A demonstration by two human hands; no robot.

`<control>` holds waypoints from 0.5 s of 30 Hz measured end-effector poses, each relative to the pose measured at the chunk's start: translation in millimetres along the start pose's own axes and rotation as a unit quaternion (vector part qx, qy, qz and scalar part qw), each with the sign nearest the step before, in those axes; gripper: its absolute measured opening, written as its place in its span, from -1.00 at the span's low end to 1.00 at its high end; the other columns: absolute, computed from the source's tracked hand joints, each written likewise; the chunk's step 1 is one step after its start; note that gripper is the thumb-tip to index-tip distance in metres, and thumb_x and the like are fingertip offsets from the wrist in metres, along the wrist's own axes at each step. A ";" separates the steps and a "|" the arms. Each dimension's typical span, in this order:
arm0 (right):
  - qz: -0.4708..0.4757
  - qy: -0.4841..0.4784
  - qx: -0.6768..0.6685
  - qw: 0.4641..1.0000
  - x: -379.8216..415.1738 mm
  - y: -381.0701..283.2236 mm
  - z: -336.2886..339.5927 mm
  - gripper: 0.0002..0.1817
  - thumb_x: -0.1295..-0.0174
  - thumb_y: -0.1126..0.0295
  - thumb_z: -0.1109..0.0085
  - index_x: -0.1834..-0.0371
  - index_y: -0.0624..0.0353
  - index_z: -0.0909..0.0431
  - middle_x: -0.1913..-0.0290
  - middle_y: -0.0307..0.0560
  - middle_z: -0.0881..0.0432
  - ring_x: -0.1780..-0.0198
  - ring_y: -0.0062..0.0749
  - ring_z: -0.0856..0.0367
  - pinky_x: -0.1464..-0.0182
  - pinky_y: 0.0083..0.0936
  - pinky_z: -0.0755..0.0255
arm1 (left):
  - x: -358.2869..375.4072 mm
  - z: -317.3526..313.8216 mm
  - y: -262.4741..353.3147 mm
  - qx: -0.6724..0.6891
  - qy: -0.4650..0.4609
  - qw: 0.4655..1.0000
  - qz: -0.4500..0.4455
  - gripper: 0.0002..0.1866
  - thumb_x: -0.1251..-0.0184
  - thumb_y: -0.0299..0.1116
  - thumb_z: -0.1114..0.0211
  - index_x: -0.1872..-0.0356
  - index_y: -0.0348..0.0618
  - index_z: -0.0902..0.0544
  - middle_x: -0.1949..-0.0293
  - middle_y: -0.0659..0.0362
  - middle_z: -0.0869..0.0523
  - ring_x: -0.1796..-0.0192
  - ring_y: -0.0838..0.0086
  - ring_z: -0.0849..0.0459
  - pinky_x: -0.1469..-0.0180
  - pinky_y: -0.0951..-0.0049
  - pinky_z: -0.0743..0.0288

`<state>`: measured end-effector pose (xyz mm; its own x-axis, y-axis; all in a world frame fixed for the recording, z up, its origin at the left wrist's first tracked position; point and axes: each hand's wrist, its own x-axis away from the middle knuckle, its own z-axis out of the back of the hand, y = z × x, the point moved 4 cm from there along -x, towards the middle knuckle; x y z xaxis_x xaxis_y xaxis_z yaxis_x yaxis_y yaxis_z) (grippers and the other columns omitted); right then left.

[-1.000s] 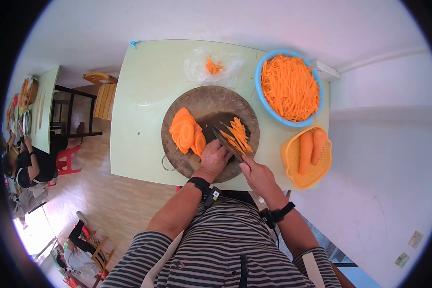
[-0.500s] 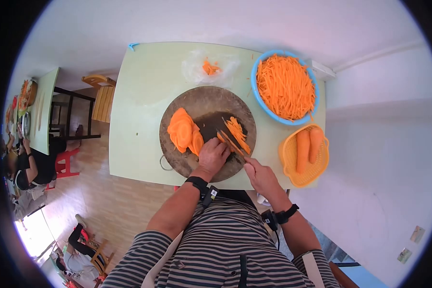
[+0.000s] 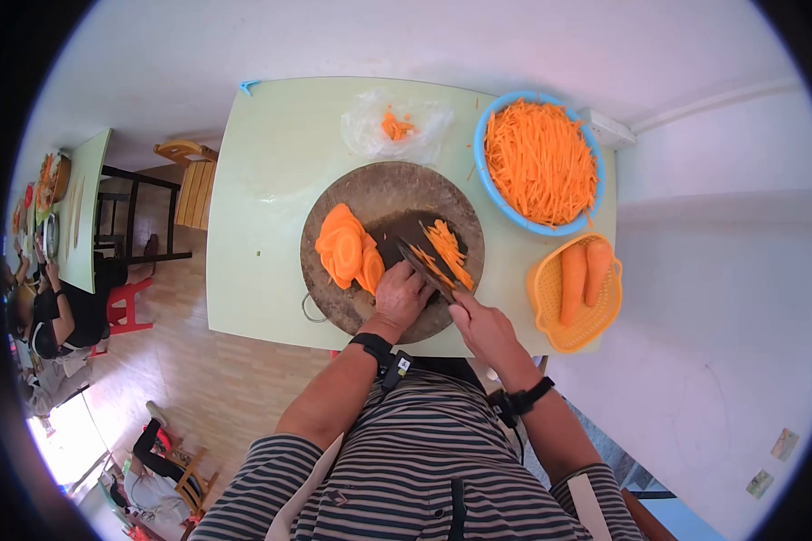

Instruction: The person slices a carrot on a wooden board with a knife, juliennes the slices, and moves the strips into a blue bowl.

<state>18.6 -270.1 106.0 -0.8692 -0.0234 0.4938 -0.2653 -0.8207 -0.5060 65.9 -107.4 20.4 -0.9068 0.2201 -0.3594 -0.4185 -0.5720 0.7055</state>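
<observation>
My right hand (image 3: 487, 330) grips the handle of a kitchen knife (image 3: 427, 270), its blade slanting up and left over the round chopping board (image 3: 338, 194). Against the near side of the blade, my left hand (image 3: 401, 296) has its fingers curled down on carrot slices, mostly hidden under them. A pile of overlapping carrot slices (image 3: 343, 245) lies on the left of the board, just beyond my left hand. Cut carrot strips (image 3: 448, 251) lie to the right of the blade, on a dark wet patch of the board.
A blue basin (image 3: 484, 185) heaped with carrot shreds (image 3: 539, 162) stands at the table's back right. Below it, a yellow basket (image 3: 550, 335) holds two whole carrots. A clear plastic bag (image 3: 361, 135) with carrot scraps lies behind the board. Another person (image 3: 63, 311) sits far left.
The knife has shifted slightly left and its blade has turned, with more strips lying to its right. My right hand has moved a little left; my left hand stays nearly in place.
</observation>
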 end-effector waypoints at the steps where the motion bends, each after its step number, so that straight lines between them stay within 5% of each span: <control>1: 0.003 0.001 -0.015 1.000 -9.3 -4.5 -0.9 -0.55 -0.53 0.04 -0.01 -0.24 0.11 -0.57 0.20 0.32 -0.73 0.10 0.27 -0.71 0.03 -0.01 -0.57 | 0.0 0.1 0.2 -0.004 -0.002 1.000 0.003 -0.83 -0.02 -0.37 -0.51 0.37 -0.10 -0.70 0.35 0.13 -0.57 0.24 0.17 -0.66 0.21 0.20 -0.57; 8: 0.016 0.022 -0.115 0.993 -16.8 5.6 3.5 -0.52 -0.53 0.00 0.01 -0.30 0.06 -0.55 0.18 0.33 -0.73 0.07 0.28 -0.70 -0.01 0.00 -0.56 | -3.2 0.4 2.9 -0.011 0.018 1.000 0.013 -0.88 -0.04 -0.39 -0.49 0.40 -0.09 -0.71 0.40 0.14 -0.57 0.30 0.20 -0.66 0.24 0.22 -0.58; 15: 0.013 -0.007 -0.050 0.999 25.4 14.6 6.6 -0.54 -0.55 0.03 0.02 -0.25 0.12 -0.56 0.18 0.31 -0.74 0.10 0.28 -0.71 0.02 -0.02 -0.57 | -2.1 1.9 0.8 0.001 0.004 1.000 0.007 -0.83 -0.03 -0.41 -0.49 0.34 -0.11 -0.70 0.37 0.11 -0.55 0.28 0.16 -0.64 0.24 0.19 -0.56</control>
<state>-4.6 -286.4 115.9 -0.8706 -0.0517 0.4893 -0.2847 -0.7581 -0.5867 67.3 -106.8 22.9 -0.9120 0.2065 -0.3545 -0.4063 -0.5737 0.7112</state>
